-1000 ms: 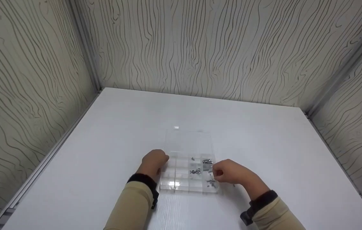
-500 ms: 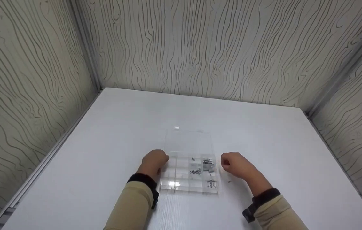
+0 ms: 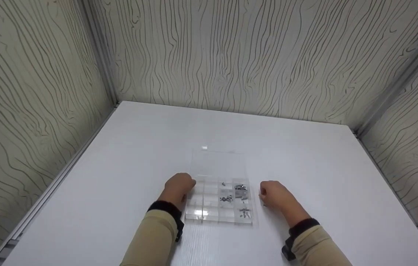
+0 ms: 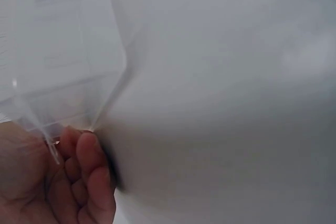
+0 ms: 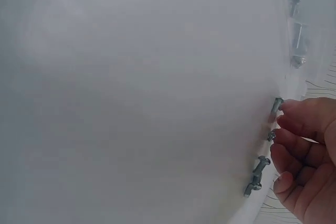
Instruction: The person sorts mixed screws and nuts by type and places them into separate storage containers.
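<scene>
A clear plastic compartment box (image 3: 211, 201) lies on the white table, its transparent lid (image 3: 218, 163) folded back beyond it. My left hand (image 3: 178, 187) grips the box's left side. Curled fingers show at the box edge in the left wrist view, beside a clear latch (image 4: 52, 149). Just right of the box, my right hand (image 3: 276, 194) is low over the table, thumb and fingers slightly apart. In the right wrist view its fingertips are right at a small metal screw (image 5: 277, 104) and another small metal piece (image 5: 271, 136). More screws (image 5: 256, 176) lie beside the fingers.
Some right-hand compartments hold small metal hardware (image 3: 226, 198), including long screws (image 3: 241, 187) and short pieces (image 3: 245, 212). Wood-patterned panels (image 3: 223, 55) stand behind the table (image 3: 150, 133) and on both sides.
My right hand has moved from over the box's right compartments to the table on the right, then down toward the loose screws. My left hand stays at the box's left side.
</scene>
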